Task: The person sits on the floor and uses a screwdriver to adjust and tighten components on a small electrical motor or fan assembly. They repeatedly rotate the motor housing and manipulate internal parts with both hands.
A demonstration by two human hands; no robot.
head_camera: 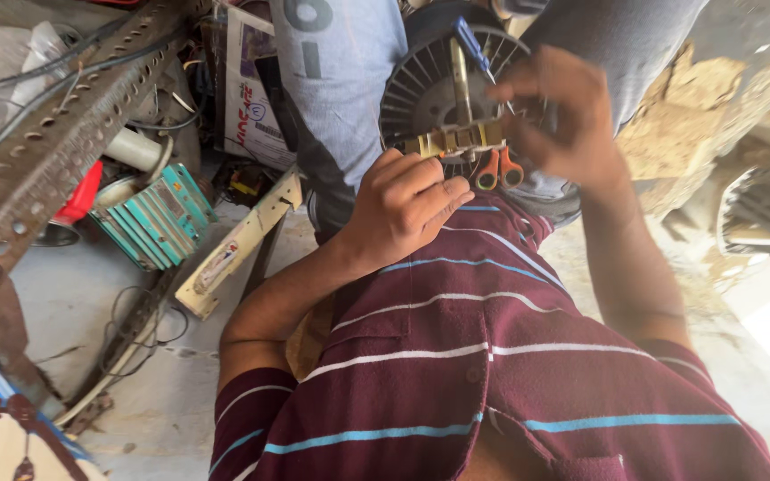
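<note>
Two hands work in the head view, above our maroon striped shirt (492, 374). Our left hand (403, 209) is curled narrow, its fingers closed around one end of a small yellowish terminal block (456, 140), which it holds in front of a round black motor with radial fins (421, 89). Our right hand (559, 111) is closed on a blue-handled screwdriver (471, 43); the handle projects up and to the left from the fingers, and the shaft angles down toward the block. We cannot tell whether the tip touches the block. Two orange ring connectors (499, 169) hang just below the block, beside our left thumb. The motor sits against another person's grey trousers (340, 62).

To the left, a rusty perforated metal angle bar (46, 151) crosses the picture diagonally. A teal finned component (158, 218) lies beneath the bar on the concrete floor (73, 294), with a white cylinder (135, 150) just above it. Loose wires (140, 334) lie on the floor near our left forearm.
</note>
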